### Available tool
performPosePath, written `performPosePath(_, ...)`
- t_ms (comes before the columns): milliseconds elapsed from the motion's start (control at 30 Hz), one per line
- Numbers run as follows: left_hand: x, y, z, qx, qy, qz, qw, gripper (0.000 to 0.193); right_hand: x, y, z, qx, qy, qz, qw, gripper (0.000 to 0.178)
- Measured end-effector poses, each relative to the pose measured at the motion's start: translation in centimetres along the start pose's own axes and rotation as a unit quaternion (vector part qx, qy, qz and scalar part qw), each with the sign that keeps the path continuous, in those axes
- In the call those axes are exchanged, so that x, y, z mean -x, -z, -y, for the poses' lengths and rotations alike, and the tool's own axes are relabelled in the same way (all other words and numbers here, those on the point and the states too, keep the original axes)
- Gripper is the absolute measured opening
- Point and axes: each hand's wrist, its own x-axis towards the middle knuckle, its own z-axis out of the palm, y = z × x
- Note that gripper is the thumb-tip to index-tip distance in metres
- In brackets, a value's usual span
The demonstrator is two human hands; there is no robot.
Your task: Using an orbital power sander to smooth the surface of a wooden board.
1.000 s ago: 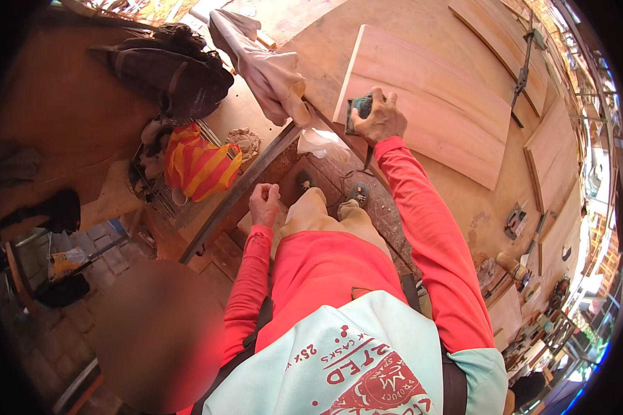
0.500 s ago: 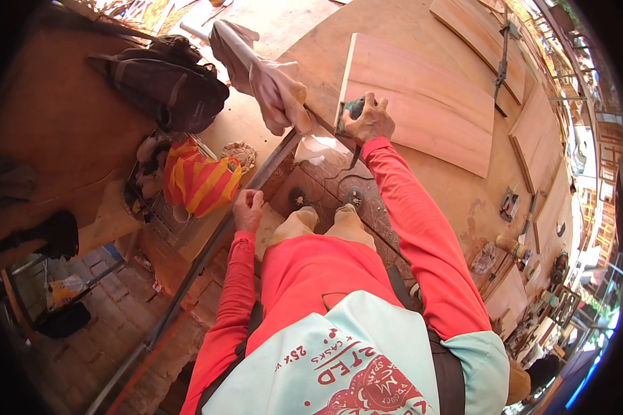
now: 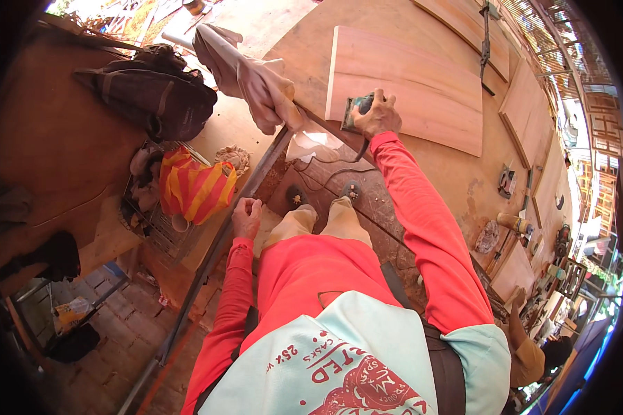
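My right hand [image 3: 378,116] is closed over a green palm sander [image 3: 353,111]. The sander sits at the near left corner of a pale reddish wood panel [image 3: 412,83] lying on the worktable. Its dark cord hangs below my wrist. My left hand [image 3: 246,218] is low beside a long dark metal rail [image 3: 223,235], fingers curled in, with nothing visible in them. I cannot tell whether it touches the rail. A greyish cloth [image 3: 246,76] drapes over the rail's far end.
At left are a dark backpack [image 3: 156,97], a red-and-yellow striped bag [image 3: 194,187] and a wire rack [image 3: 163,232]. More panels [image 3: 529,111], a clamp [image 3: 486,41] and a second power tool [image 3: 507,181] lie on the right. Another person [image 3: 526,346] is partly visible at lower right.
My right hand and the sander have moved a little rightward along the panel, away from its left edge. The whole view has shifted slightly. My left hand stays beside the rail.
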Motion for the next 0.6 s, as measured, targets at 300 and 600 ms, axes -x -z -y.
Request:
performPosePath(300,0.1,-0.1,-0.2,-0.033,0.007,0.005,0.999,0.015,-1.6,1.2,-4.7,0.012,-0.039,0.01,0.999,0.063)
performPosePath(600,0.1,-1.5,-3.0,-0.041,0.052,0.026,0.997,0.017,-2.7,2.4,-9.3,0.0,-0.053,0.013,0.999,0.065)
